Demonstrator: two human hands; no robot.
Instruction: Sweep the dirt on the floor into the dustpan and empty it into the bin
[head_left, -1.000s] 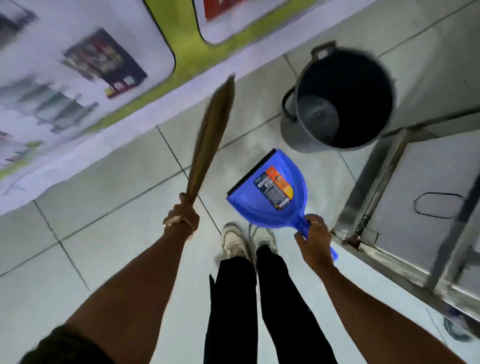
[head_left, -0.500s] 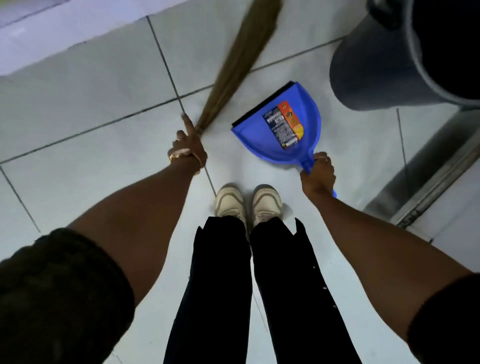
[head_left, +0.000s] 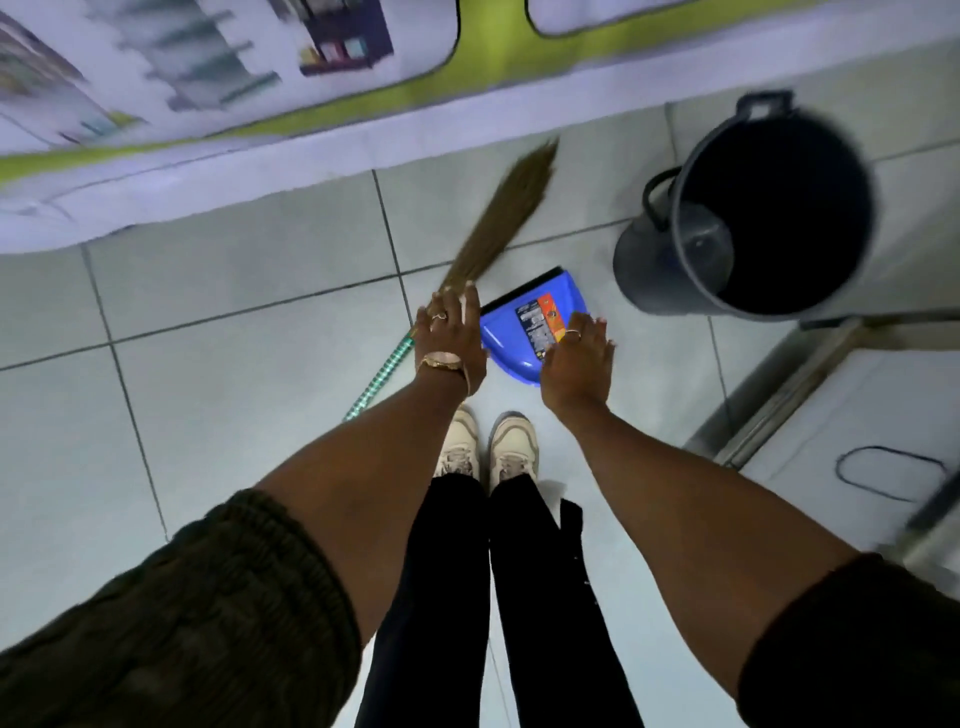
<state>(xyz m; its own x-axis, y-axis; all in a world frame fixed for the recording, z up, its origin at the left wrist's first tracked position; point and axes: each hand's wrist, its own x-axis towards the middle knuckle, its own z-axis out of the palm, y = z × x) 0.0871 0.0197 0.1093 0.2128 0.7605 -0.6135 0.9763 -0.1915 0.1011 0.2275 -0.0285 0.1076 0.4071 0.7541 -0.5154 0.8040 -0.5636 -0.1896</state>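
Note:
A straw broom (head_left: 498, 213) lies on the tiled floor, its green patterned handle (head_left: 379, 382) pointing back to the left. Beside it on the right lies a blue dustpan (head_left: 519, 332) with an orange and black label. My left hand (head_left: 451, 340) hovers over the broom's neck, fingers spread and holding nothing. My right hand (head_left: 576, 366) is spread flat over the near part of the dustpan, hiding its handle. A dark grey bin (head_left: 748, 218) stands at the right, open, its inside dark. No dirt shows on the floor.
A wall with a printed green and white banner (head_left: 311, 78) runs along the far side. A metal-framed white unit (head_left: 857, 426) stands at the right, close to the bin. My two feet in pale shoes (head_left: 485, 449) stand just behind the dustpan.
Both hands have let go: the broom and the dustpan now lie on the floor, and my fingers are spread above them. The view has tilted back up toward the wall and bin.

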